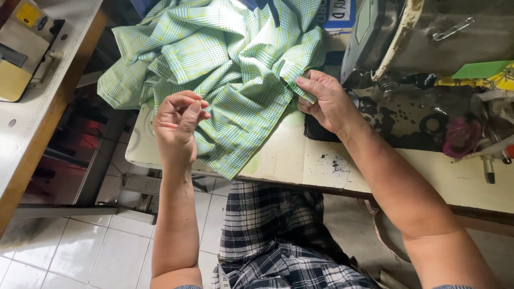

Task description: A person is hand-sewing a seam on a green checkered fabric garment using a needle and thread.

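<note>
plainly the green plaid cloth is light, limp and thin, likely to slump and slide unless taken by a folded edge. it is pale green and white with fine yellow lines, heaped and creased over the near corner of the cream worktable, one flap hanging off the front. the right hand pinches a folded edge; the left hand is curled, fingertips nipping another edge beside it.

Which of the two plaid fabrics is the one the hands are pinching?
The green plaid fabric on the sewing table, pinched by both hands; the black-and-white plaid covers the lap, untouched.
</note>
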